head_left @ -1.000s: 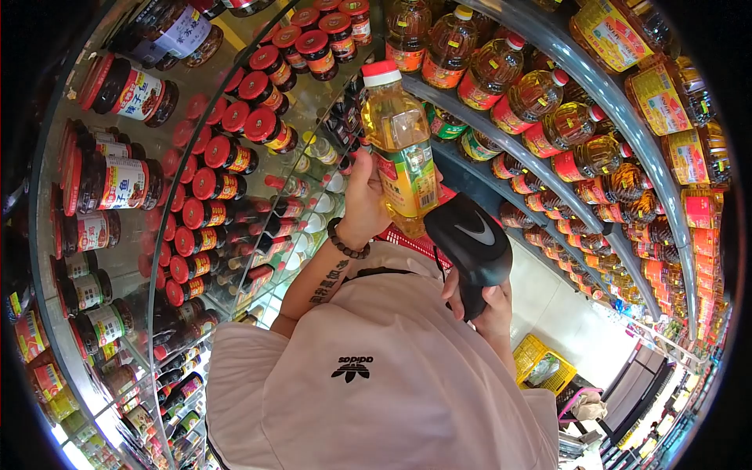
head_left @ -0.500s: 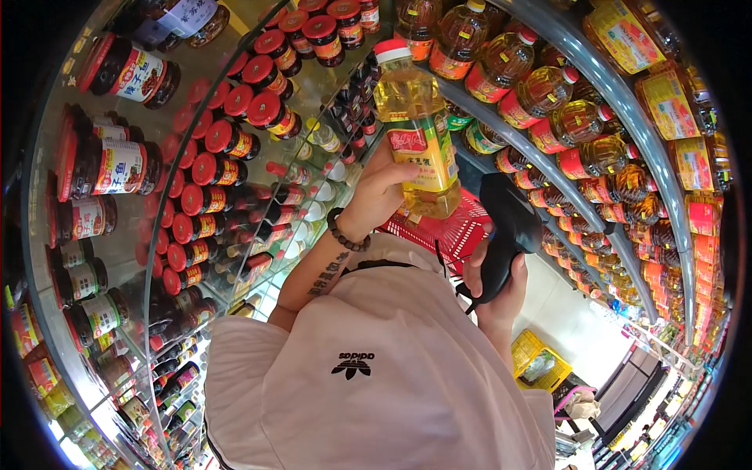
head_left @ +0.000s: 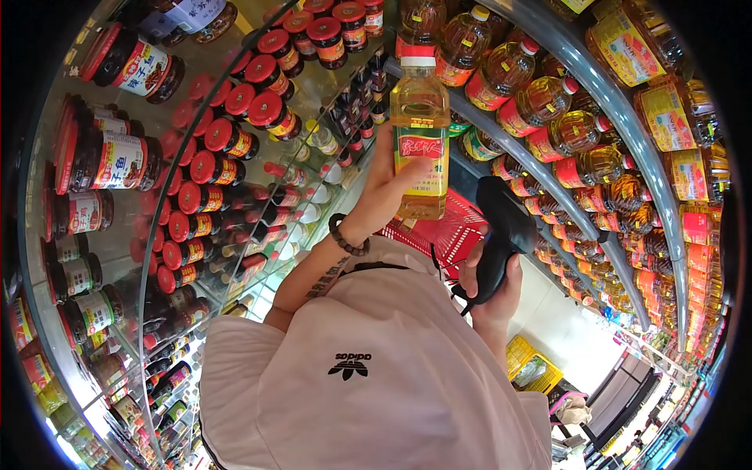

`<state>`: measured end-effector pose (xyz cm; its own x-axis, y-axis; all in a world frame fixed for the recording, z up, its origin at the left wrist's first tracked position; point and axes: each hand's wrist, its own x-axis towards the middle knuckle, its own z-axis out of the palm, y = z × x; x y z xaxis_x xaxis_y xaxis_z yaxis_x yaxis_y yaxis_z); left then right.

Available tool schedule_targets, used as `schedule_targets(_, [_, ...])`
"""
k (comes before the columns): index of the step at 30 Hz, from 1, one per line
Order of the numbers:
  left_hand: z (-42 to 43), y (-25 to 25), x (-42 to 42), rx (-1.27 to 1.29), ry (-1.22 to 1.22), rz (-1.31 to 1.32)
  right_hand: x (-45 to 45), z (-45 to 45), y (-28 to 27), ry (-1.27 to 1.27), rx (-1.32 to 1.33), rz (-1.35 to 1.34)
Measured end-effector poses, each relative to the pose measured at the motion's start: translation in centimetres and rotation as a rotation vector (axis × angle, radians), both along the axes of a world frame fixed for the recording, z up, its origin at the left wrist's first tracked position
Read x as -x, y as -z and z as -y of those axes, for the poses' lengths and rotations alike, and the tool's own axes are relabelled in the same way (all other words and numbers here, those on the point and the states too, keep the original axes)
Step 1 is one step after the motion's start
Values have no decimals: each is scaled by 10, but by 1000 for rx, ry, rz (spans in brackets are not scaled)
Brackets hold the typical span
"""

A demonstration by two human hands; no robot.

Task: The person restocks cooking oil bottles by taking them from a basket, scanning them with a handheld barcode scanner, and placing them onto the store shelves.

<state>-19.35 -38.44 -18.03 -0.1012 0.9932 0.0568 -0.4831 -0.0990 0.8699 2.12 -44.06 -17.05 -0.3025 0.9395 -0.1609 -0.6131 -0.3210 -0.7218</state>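
My left hand (head_left: pixel 389 182), with a dark bead bracelet at its wrist, is closed round a bottle of yellow oil (head_left: pixel 421 102). The bottle stands upright in the view, its white and red cap at the top and its red, green and yellow label facing the camera. To the right of the bottle, my right hand (head_left: pixel 501 291) grips the handle of a black handheld scanner (head_left: pixel 505 227), with a cable hanging by it. The scanner and bottle are apart. Behind them and lower down is a red plastic basket (head_left: pixel 452 249), partly hidden.
Glass shelves (head_left: pixel 145 258) on the left carry several red-lidded jars (head_left: pixel 205 168) and dark bottles. Metal-edged shelves (head_left: pixel 607 94) on the right hold rows of oil bottles (head_left: pixel 535 106). A yellow crate (head_left: pixel 540 379) stands on the pale floor (head_left: pixel 560 329) at the lower right.
The bottle has moved right and turned from its side label to its front label. The scanner, earlier against the bottle's base, has moved right and away from it.
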Motion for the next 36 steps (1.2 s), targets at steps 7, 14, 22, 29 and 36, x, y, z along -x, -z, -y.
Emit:
schedule_targets(7, [0,3,-3,-6,41,175,0,-1,1,-4,10,11])
schedule_targets(14, [1,12,1,45,117,287,-1,-1,-1,-23,1,20])
schedule_targets(22, [-1,6,-3,22,92,217,-3,1,3,-6,23,18])
schedule_targets(29, [-2,7,-4,-1,82,210,-4,2,3,7,14,39])
schedule_targets(36, [-4,12,-4,-26,64,147,-4,2,2,1,11,26])
